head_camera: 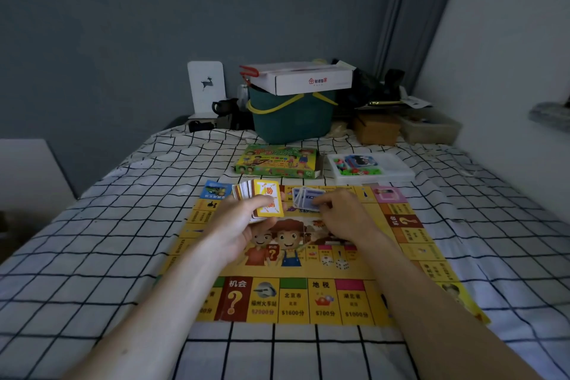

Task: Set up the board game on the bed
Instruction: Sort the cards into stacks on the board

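While the left hand (237, 225) gripped the card stack (262, 202) over the board (293, 271), the right hand (339, 213) pinched blue cards (303, 199), likely needing sorted piles next.

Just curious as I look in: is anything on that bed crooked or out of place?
Only slightly: the game board lies a little askew to the sheet's grid, and the blue cards sit loosely fanned, not squared.
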